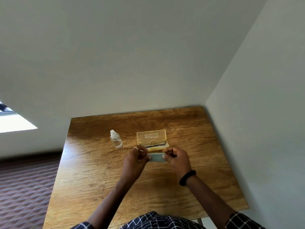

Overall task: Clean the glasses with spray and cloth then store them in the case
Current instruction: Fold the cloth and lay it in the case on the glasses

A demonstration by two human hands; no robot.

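1. Checked shirt fabric fills the bottom edge, and two bare forearms reach forward from it over a wooden table.
2. Both hands meet above the middle of the table with a folded pale blue-green cloth stretched between them.
3. Left hand: the fingers are curled in and pinch the cloth's left end. A ring shows on one finger.
4. Right hand: the fingers are likewise curled and pinch the cloth's right end. A black wristband circles the wrist.
5. Only the strip of cloth between the two grips is visible; its ends are hidden under the fingers. Whether it touches the tabletop cannot be told.
6. Just beyond the knuckles lies the yellowish translucent case, open, with its lid tipped back toward the wall and pale print showing on it.
7. Inside the case's lower tray sit the glasses, thin-framed, with the lenses facing up. They are apart from both hands, on the far side of the cloth.
8. Left of the case, near but not touching it, a small clear spray bottle stands on the table and leans slightly in this wide view.
9. Pale walls meet at the table's far right corner, and patterned flooring shows past its left edge.
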